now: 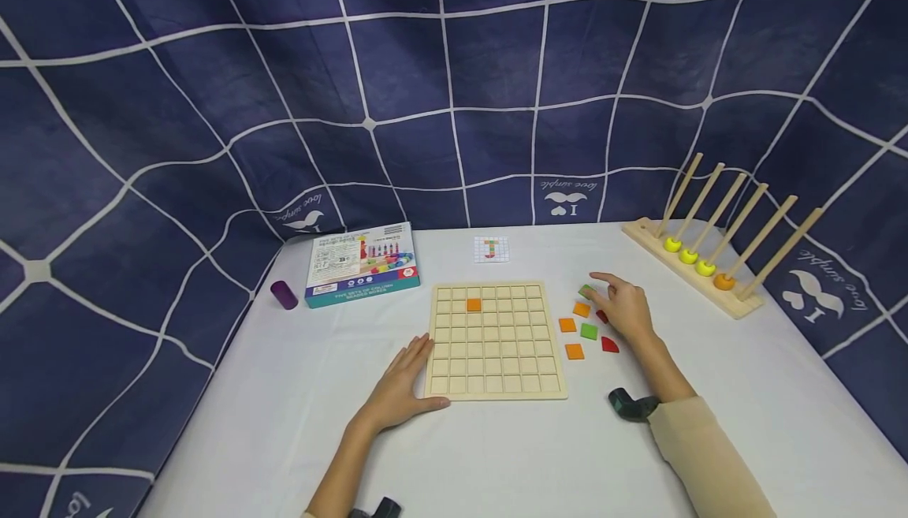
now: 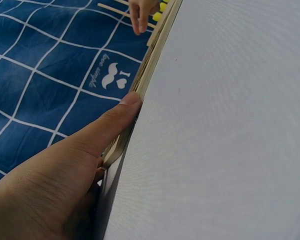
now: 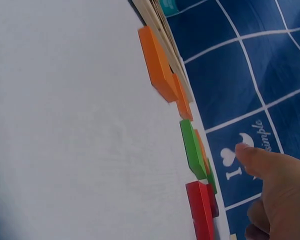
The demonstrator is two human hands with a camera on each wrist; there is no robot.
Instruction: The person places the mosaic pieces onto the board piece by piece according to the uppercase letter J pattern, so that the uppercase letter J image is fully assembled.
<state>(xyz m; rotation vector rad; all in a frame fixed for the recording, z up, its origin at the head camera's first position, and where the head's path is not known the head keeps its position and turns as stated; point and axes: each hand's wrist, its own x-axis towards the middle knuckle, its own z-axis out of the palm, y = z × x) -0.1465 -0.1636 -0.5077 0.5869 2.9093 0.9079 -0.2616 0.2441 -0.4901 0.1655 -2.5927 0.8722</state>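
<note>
A square wooden grid board [image 1: 489,340] lies on the white table, with one orange square tile [image 1: 474,305] in a cell of its second row. My left hand [image 1: 399,390] rests against the board's near left corner, fingers along the left side and the straight thumb [image 2: 115,122] at the front edge. Over the loose tiles right of the board hovers my right hand [image 1: 626,309], index finger stretched out, thumb near a green tile [image 1: 586,291]. Around it lie another green tile [image 1: 589,332], several orange tiles [image 1: 574,352] and red quarter-round pieces [image 1: 610,344].
A small pattern card [image 1: 492,249] lies behind the board. At the back left are a flat game box [image 1: 363,266] and a purple cylinder [image 1: 284,295]. A wooden rack with upright pegs [image 1: 691,266] carries yellow beads and an orange one at the right.
</note>
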